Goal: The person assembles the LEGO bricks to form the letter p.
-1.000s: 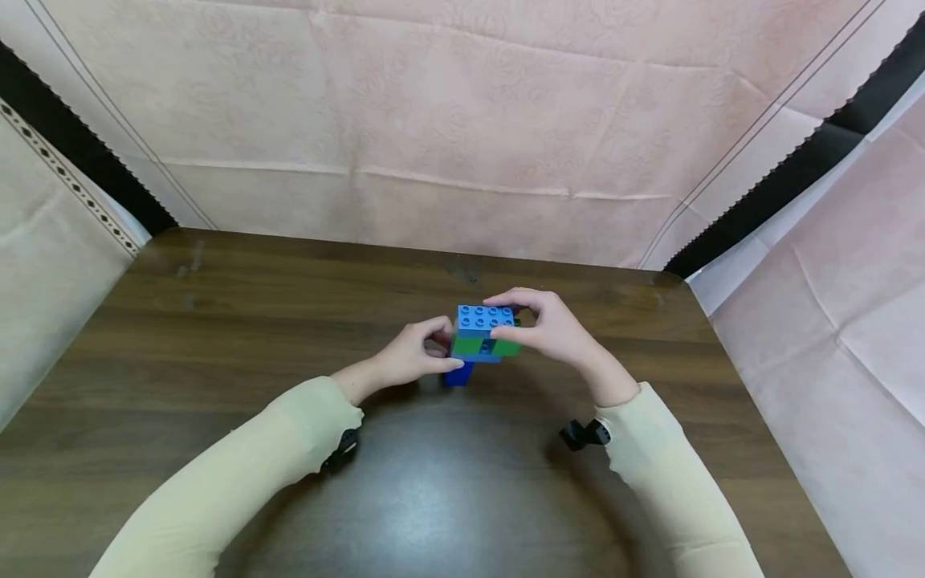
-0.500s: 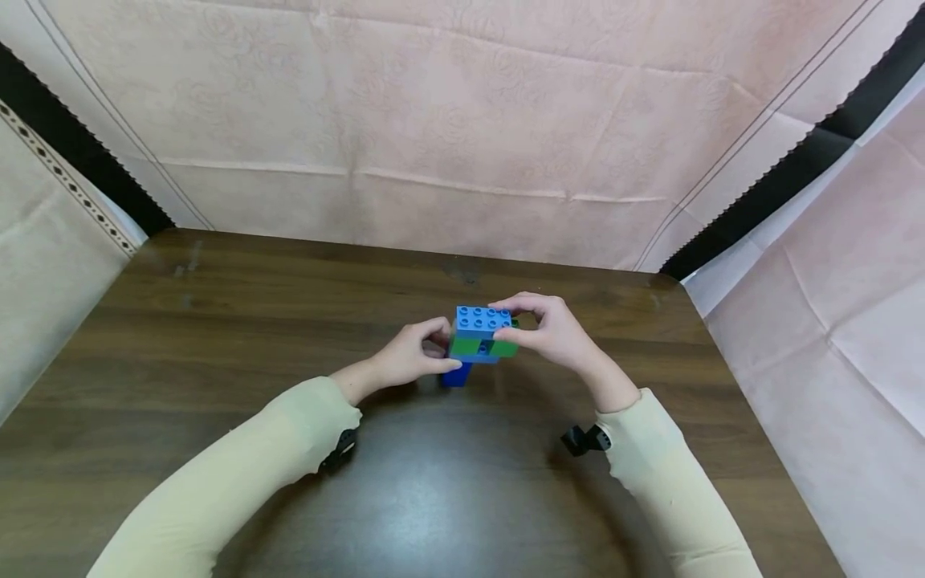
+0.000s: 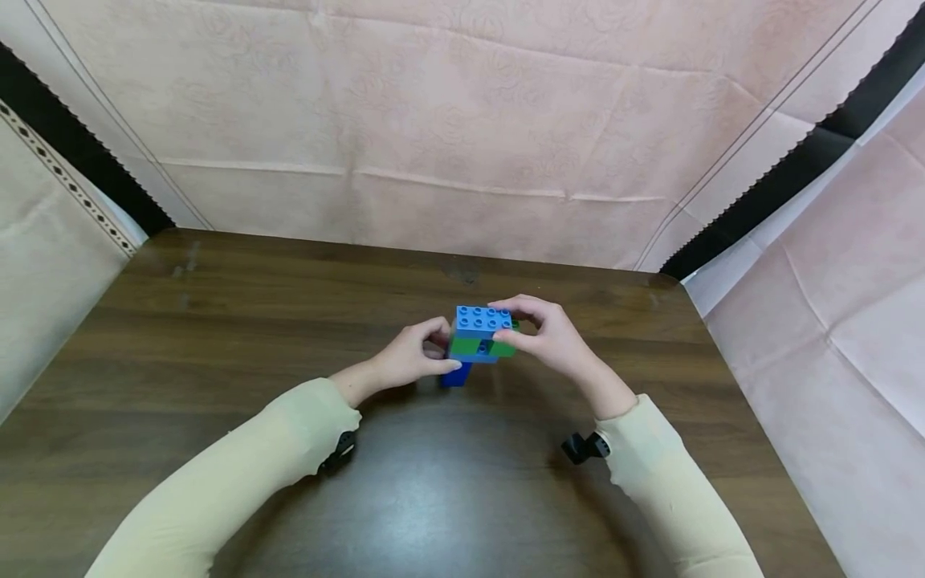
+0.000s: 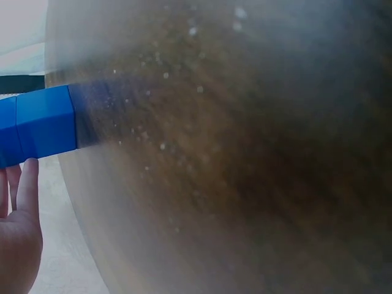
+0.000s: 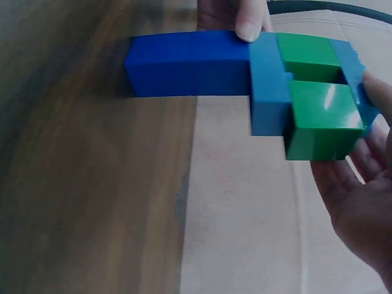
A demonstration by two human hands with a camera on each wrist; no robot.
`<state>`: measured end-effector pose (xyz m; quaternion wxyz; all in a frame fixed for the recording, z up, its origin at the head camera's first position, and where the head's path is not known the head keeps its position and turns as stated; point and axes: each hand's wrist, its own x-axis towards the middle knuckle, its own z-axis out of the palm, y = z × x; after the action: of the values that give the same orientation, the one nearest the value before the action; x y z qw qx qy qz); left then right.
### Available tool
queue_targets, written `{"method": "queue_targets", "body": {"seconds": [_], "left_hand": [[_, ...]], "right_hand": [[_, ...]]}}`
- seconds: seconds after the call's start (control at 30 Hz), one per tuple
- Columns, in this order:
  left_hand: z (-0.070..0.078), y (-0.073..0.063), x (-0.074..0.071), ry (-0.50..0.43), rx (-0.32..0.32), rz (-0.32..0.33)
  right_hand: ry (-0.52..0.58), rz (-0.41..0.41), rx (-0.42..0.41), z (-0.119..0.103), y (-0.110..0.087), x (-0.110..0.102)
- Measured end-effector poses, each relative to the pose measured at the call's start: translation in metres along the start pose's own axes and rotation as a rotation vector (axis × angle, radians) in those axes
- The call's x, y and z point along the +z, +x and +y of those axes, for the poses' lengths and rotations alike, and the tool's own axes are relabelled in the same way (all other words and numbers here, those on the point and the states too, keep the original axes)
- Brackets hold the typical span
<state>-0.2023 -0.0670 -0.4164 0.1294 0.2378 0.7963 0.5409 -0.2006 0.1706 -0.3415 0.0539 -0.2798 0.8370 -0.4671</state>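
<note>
A stack of toy building bricks (image 3: 473, 345) stands on the table between both hands. At its base are two dark blue bricks (image 5: 191, 66), with a lighter blue brick (image 5: 269, 92) above. Two green bricks (image 5: 327, 122) sit side by side over that, a narrow gap between them. The studded top blue brick (image 3: 477, 319) spans both. My left hand (image 3: 405, 355) pinches the lower part from the left, its thumb near the upper dark blue brick. My right hand (image 3: 552, 333) grips the top at its right end, thumb in front and fingers behind.
The wooden table (image 3: 289, 297) extends around the stack. A pale patterned cloth (image 3: 433, 120) hangs behind the far edge, with more cloth at both sides. Black wrist-camera mounts (image 3: 581, 447) stick out under the sleeves.
The right hand has shifted slightly right along the top brick and a little nearer. The left hand and the stack stay almost where they were.
</note>
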Motion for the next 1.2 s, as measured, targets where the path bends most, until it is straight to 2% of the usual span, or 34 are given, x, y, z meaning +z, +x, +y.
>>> {"method": "queue_targets", "body": {"seconds": [0.17, 0.4, 0.63, 0.73, 1.0, 1.2], "left_hand": [[-0.001, -0.001, 0.001, 0.012, -0.025, -0.019], [-0.001, 0.001, 0.001, 0.022, -0.058, -0.043], [-0.011, -0.001, 0.003, 0.179, -0.089, -0.090], [-0.012, -0.001, 0.003, 0.195, -0.084, -0.095], [-0.005, 0.001, 0.000, 0.228, -0.066, -0.135], [-0.002, 0.000, 0.000, 0.236, -0.092, -0.150]], "right_hand": [[0.039, 0.011, -0.022, 0.004, -0.001, 0.003], [0.055, -0.009, -0.004, 0.004, -0.003, 0.002], [0.083, -0.047, 0.000, 0.005, -0.004, 0.001], [0.088, -0.054, -0.003, 0.006, -0.004, 0.001], [0.084, -0.054, 0.011, 0.005, -0.003, -0.002], [0.107, -0.046, 0.056, 0.005, 0.000, -0.003]]}}
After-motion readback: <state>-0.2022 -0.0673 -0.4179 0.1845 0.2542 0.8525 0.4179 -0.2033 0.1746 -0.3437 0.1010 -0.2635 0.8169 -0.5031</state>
